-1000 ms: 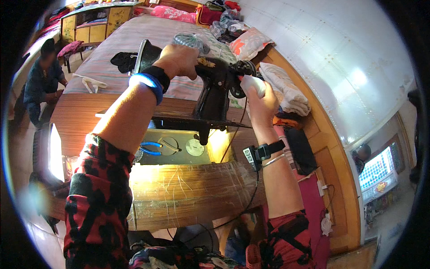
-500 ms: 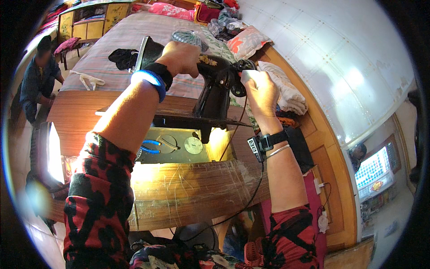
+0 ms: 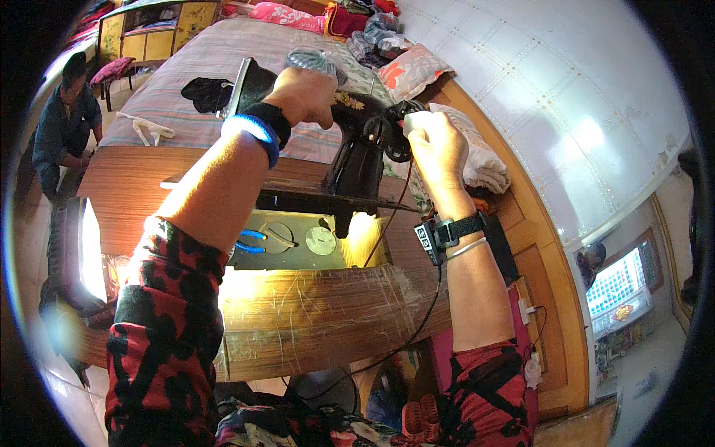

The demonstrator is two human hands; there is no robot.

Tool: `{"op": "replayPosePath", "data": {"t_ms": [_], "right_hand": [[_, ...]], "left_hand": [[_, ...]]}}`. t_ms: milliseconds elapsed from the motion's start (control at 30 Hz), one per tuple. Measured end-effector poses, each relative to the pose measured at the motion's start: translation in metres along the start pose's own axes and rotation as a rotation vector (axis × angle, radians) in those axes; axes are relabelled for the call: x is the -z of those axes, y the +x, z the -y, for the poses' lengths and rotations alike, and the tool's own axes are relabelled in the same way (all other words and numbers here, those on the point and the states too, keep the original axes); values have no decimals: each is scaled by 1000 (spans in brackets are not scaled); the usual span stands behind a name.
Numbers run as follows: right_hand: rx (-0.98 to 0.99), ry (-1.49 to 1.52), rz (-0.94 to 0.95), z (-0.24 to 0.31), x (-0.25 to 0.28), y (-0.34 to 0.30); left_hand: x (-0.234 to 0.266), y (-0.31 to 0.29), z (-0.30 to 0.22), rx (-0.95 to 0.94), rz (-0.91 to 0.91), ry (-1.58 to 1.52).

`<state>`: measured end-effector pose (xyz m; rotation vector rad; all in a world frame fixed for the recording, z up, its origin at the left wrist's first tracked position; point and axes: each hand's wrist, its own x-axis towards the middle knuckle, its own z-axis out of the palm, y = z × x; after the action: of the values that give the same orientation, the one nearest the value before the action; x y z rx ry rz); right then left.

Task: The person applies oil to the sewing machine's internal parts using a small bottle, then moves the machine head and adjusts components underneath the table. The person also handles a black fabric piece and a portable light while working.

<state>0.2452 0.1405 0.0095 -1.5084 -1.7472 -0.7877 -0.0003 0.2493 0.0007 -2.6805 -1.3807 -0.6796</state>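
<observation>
A black sewing machine with gold decoration stands over an opening in a wooden table. My left hand is closed over the top of the machine's arm, fingers wrapped down its far side. By the handwheel at the machine's right end, my right hand is closed, pinching a small whitish thing whose kind I cannot make out. In the tray-like opening under the machine lie pliers with blue handles and a round pale metal disc.
A brown wooden tabletop surrounds the opening, its front worn. Behind stands a bed with a black cloth and pillows. A bright lamp-like panel stands at left. Another person crouches beyond it. A cable hangs from my right wrist.
My right hand has shifted slightly at the handwheel, its wrist a little to the right. My left hand keeps its hold on the machine. The view has tilted a little.
</observation>
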Motion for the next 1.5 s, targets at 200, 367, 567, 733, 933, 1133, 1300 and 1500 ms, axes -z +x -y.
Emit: {"op": "replayPosePath", "data": {"t_ms": [200, 367, 567, 733, 933, 1133, 1300, 1500], "right_hand": [[11, -4, 16, 3, -1, 0], [31, 86, -33, 2, -1, -3], [-14, 121, -30, 0, -2, -7], [-60, 111, -60, -1, -3, -15], [-54, 211, -148, -8, -7, -24], [-86, 322, -169, -10, -5, -32], [-102, 431, -323, -5, -2, -35], [-347, 539, -325, -16, 2, -55]], "left_hand": [[1, 1, 0, 2, 10, -5], [1, 0, -1, 5, -1, -9], [-1, 3, -1, 11, 12, 20], [1, 7, -3, 6, 41, 61], [6, 9, -8, 31, 78, 81], [6, 10, -12, 63, 84, 116], [5, 12, -11, 73, 88, 134], [2, 13, -9, 61, 89, 131]]}}
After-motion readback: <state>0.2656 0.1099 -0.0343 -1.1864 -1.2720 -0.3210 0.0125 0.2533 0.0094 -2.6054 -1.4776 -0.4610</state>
